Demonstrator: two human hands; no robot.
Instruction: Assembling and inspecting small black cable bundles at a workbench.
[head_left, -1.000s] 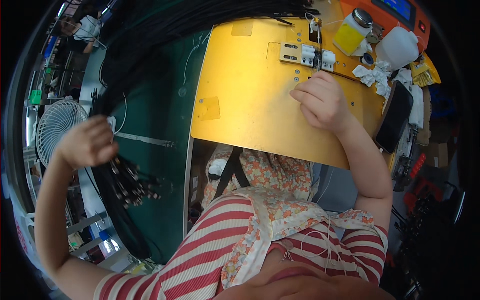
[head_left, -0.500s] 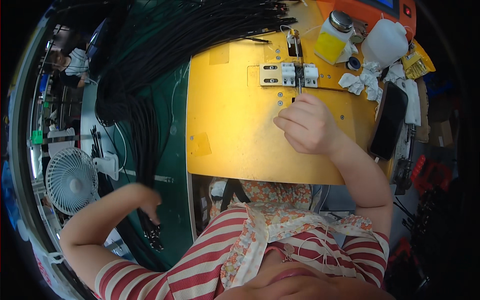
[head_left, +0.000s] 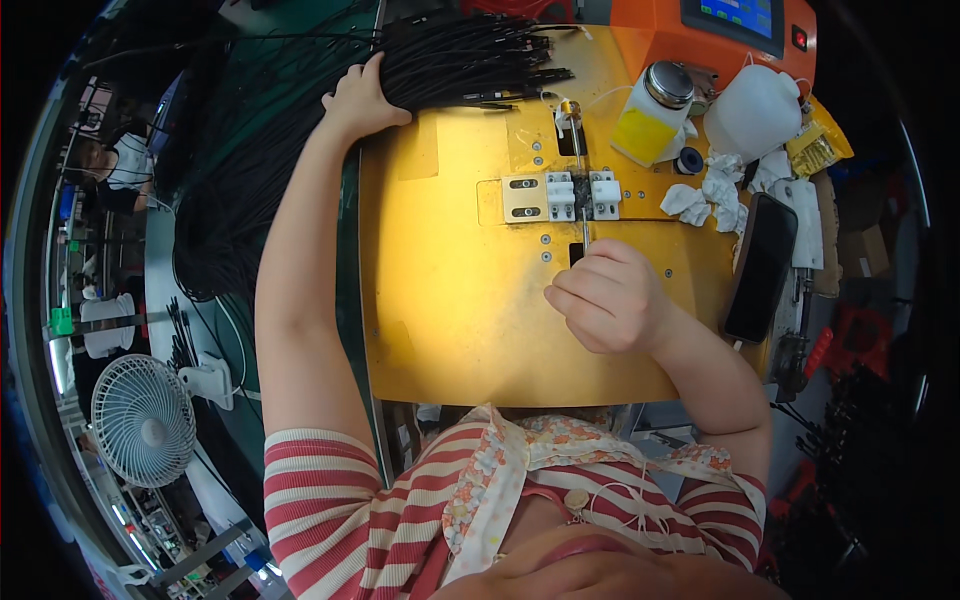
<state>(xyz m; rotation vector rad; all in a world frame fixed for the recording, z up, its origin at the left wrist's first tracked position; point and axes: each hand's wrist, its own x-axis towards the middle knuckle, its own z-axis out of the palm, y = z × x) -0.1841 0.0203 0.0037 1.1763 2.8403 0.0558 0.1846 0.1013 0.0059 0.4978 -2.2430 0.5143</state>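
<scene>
My left hand (head_left: 362, 103) lies on a thick bundle of thin black cables (head_left: 450, 65) at the upper left, fingers spread and thumb pointing right. No cable is plainly gripped in it. Close to the middle of the yellow work plate (head_left: 450, 310), my right hand (head_left: 610, 298) is closed in a fist. A thin metal rod (head_left: 586, 226) runs down from a clamp fixture (head_left: 560, 196) with white blocks and meets the top of this fist. My curled fingers hide the rod's lower end. Above the fixture, a small brass-coloured fitting (head_left: 570, 108) sits at the rod's upper end.
A bottle with yellow contents (head_left: 652, 115), a white plastic container (head_left: 757, 108), crumpled tissues (head_left: 715, 190) and a black phone (head_left: 762, 265) crowd the right side. Behind them stands an orange machine (head_left: 655, 38) with a screen. A white fan (head_left: 145, 420) is at far left.
My left hand has gone from the lower left up to the cable bundle, its arm now stretched forward. The right fist keeps its place at the rod. The whole view has shifted slightly.
</scene>
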